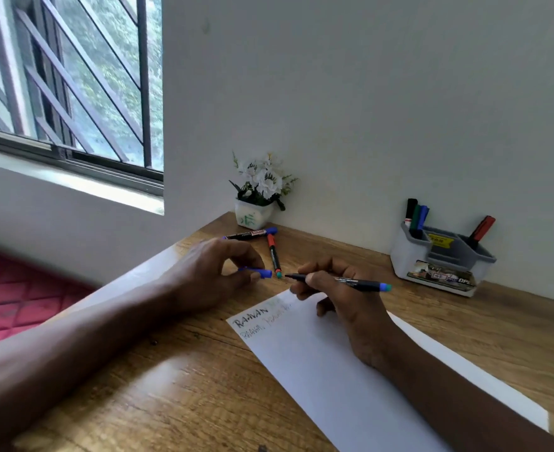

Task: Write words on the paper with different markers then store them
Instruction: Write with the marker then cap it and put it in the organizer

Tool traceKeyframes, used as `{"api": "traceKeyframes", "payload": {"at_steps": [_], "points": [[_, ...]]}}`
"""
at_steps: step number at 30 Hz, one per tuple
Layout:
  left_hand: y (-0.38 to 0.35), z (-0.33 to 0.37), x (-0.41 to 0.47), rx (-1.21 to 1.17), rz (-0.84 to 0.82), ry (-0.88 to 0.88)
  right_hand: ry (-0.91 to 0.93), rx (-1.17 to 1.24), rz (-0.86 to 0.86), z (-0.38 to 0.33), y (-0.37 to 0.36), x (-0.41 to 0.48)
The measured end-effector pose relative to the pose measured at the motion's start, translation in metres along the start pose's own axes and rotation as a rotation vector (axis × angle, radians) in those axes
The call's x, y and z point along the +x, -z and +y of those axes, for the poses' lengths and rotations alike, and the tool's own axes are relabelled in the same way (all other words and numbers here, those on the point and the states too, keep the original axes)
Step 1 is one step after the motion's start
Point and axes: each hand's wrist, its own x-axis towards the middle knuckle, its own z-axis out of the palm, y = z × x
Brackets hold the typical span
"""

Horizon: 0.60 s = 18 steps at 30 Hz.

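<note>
Marker in play: uncapped marker, nib pointing left, held just beyond the top edge of the paper.
Right hand: grip clamped round that marker's barrel.
Left hand: grip pinched on the blue cap, just short of the nib and not yet on.
Capping risk: cap and nib close, alignment hard to judge; a skewed push could ink a fingertip or flick the cap off across the surface.
Smudge risk: right wrist over the sheet below the written words; sliding upward could smear fresh ink.
Rolling risk: blue-capped marker and red-capped marker lying loose near the flower pot, just beyond the left knuckles; one nudge might send them rolling.
Organizer: black marker, green marker and blue marker together in the left compartment, red marker alone on the right.
Tally: seven markers (one held, two loose, four stored), one separate cap, one sheet, one organizer.
</note>
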Motion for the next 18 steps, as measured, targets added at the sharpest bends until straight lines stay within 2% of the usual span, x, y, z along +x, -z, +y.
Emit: {"api": "traceKeyframes", "payload": {"at_steps": [11,18], "points": [[-0.0015,0.0075,-0.0041,0.026,-0.036,-0.109,0.047,-0.081,-0.087,0.0001,-0.0008,-0.0024],[-0.0035,0.009,-0.0038,-0.18,0.01,-0.097,0.066,0.045,-0.038,0.0011,0.0025,-0.0011]]}}
